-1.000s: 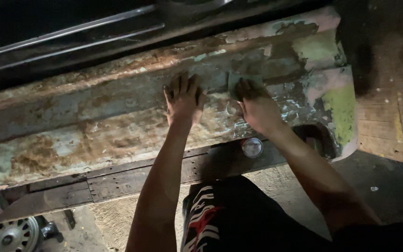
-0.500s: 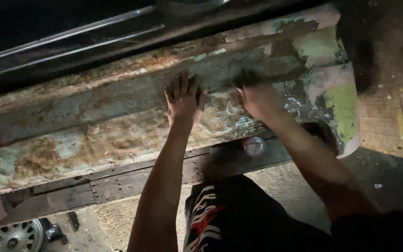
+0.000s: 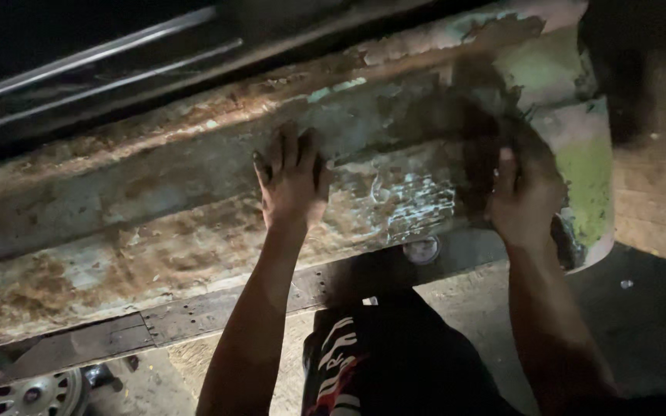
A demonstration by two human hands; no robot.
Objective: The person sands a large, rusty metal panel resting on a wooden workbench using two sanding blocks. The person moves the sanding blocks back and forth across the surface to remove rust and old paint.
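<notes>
Rusty, paint-flaked long metal panel (image 3: 156, 231) runs nine-to-three; left hand (image 3: 293, 181) pressed flat, fingers spread; right hand (image 3: 526, 196), at three o'clock, grip blurred, cannot tell.

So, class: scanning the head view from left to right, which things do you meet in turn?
Wheel at the bottom left corner → left hand flat on the rusty panel → small round glassy disc → right hand → pale green patch at the panel's end.
</notes>
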